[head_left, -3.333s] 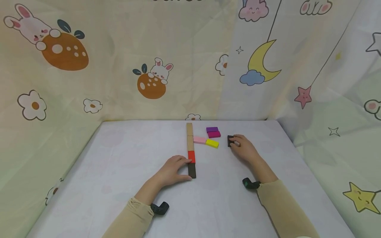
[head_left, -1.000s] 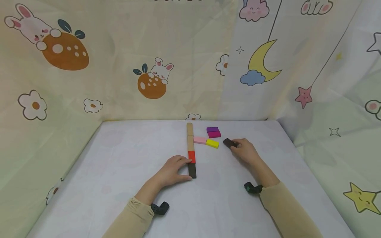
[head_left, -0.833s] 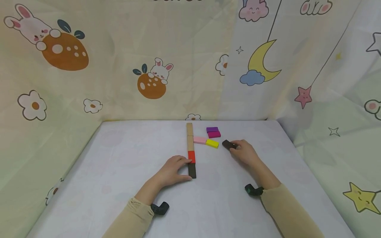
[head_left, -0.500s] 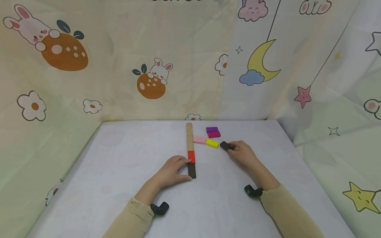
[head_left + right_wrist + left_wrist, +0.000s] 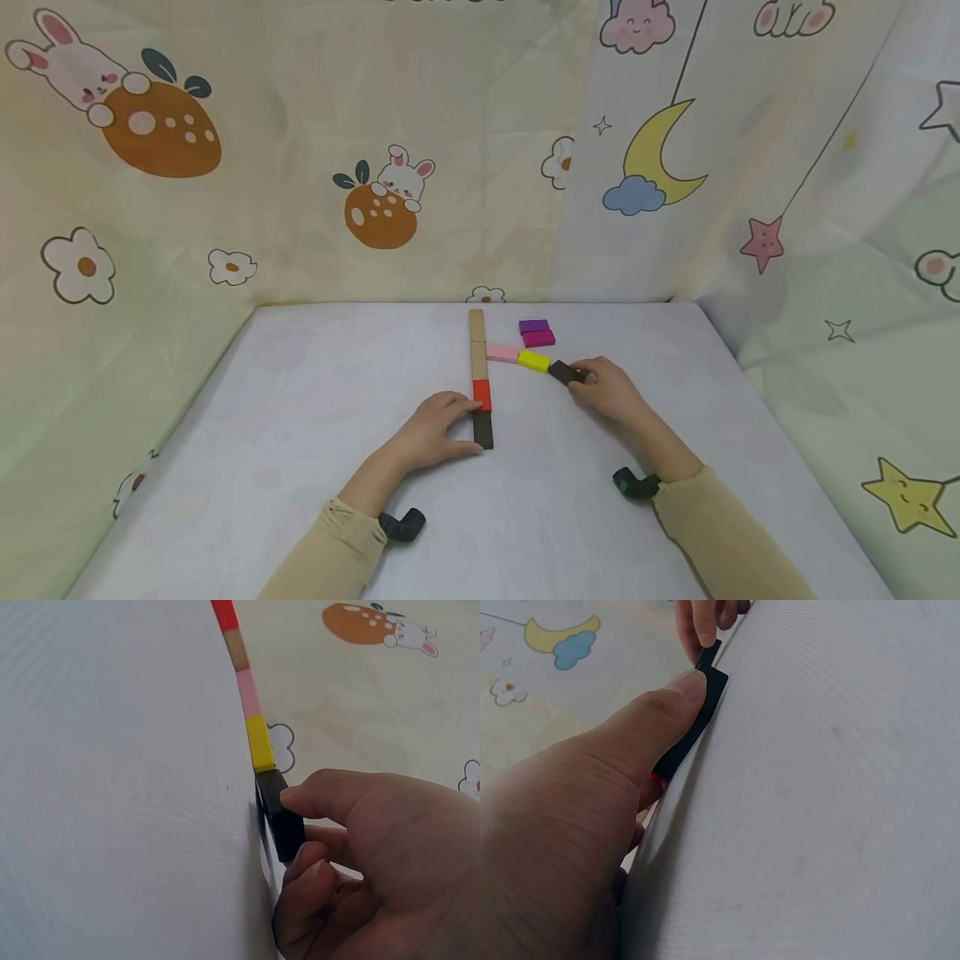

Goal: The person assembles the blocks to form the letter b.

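Pinched between the thumb and fingers of the person's right hand point(image 5: 613, 393) is a dark block point(image 5: 562, 372), lying slantwise low at the table, its far end right up against or just beside a yellow block point(image 5: 534, 361); whether they touch is hard to tell. That yellow block meets a pink block point(image 5: 502, 353), which reaches leftward to a straight column of two tan blocks point(image 5: 479, 362), a red block point(image 5: 482, 390) and, nearest the viewer, a black block point(image 5: 483, 431). On the column's left, the left hand point(image 5: 429, 431) is spread, thumb touching the black block's near end and forefinger on the red block. Beyond the yellow block, a purple block point(image 5: 534, 326) and a magenta block point(image 5: 538, 339) lie side by side. All rest on a table point(image 5: 540, 517) with a white, faintly spotted covering. Behind it hangs a pale cream fabric backdrop point(image 5: 480, 100), turning greenish at the sides, printed with rabbits hugging orange fruit, white flowers, a yellow moon point(image 5: 643, 154) on a blue cloud, and smiling stars. Light-tan sleeves point(image 5: 731, 537) cover both forearms.
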{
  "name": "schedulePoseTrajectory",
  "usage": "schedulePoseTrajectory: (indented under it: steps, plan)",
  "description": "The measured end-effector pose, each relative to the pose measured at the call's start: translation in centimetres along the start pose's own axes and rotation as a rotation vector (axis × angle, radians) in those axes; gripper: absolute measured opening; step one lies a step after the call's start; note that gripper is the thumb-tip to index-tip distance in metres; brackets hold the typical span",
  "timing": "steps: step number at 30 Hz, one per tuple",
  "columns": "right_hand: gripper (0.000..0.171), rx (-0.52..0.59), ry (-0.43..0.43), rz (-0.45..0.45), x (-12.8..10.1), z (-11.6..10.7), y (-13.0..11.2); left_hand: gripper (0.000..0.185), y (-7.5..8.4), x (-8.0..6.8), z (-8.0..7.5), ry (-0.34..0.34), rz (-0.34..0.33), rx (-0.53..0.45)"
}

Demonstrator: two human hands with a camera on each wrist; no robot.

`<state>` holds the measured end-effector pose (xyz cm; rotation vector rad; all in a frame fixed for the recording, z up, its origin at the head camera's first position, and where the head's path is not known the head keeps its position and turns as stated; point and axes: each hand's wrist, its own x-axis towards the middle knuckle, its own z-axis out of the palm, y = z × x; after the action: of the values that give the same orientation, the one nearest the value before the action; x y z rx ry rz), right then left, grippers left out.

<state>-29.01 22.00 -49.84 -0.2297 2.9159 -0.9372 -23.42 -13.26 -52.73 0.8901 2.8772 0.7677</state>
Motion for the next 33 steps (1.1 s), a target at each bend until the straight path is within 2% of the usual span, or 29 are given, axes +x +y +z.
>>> schedulePoseTrajectory:
  steps: [21, 33]
  plan:
    - [0.047, -0.033, -0.017, -0.010, -0.19, 0.08, -0.53, 0.072, 0.05, 0.02, -0.02, -0.003, -0.007, 0.003]
    - [0.048, -0.034, -0.032, 0.018, -0.20, 0.04, -0.62, 0.072, 0.03, 0.03, 0.04, 0.001, -0.007, 0.005]
